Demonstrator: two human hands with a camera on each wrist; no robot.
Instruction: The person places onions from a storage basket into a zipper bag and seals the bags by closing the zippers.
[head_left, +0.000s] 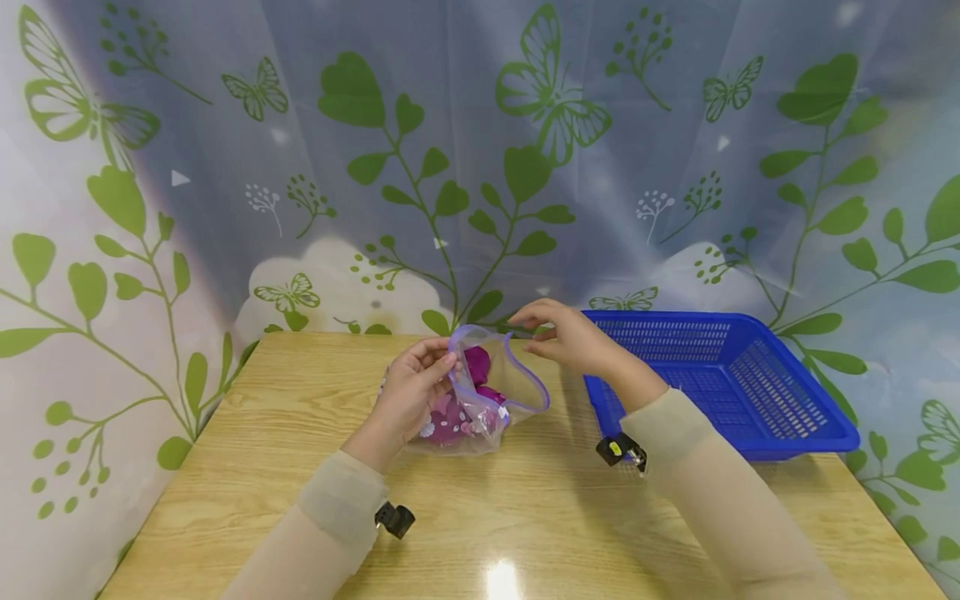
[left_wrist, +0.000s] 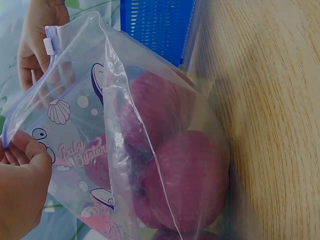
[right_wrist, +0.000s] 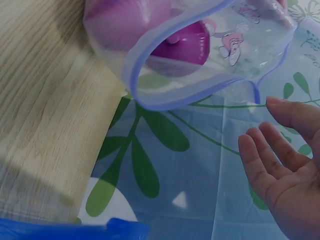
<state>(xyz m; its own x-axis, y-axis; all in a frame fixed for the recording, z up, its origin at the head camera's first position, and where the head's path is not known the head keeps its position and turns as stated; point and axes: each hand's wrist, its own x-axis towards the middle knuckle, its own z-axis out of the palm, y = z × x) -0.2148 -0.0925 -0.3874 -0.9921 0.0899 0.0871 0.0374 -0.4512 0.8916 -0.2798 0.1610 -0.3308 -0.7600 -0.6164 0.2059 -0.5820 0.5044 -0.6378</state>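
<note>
A clear zip bag (head_left: 480, 437) with a lilac zip rim and printed shells and lettering stands on the table, its mouth gaping toward the right. My left hand (head_left: 412, 387) pinches the rim on the left side; the left wrist view shows its thumb and fingers (left_wrist: 32, 150) at the zip edge. Several purple-magenta round things (left_wrist: 190, 180) lie inside, too blurred by the plastic to tell their kind. Just right of the mouth, my right hand (head_left: 570, 337) hovers with fingers apart, holding nothing. A whitish zip slider (left_wrist: 49, 46) sits on the rim near it.
A blue plastic basket (head_left: 795, 442) with slotted walls stands to the right, partly behind my right forearm. Under everything is a wood-grain table (head_left: 262, 467). A curtain (head_left: 420, 50) printed with leaves and butterflies hangs along the table's back edge.
</note>
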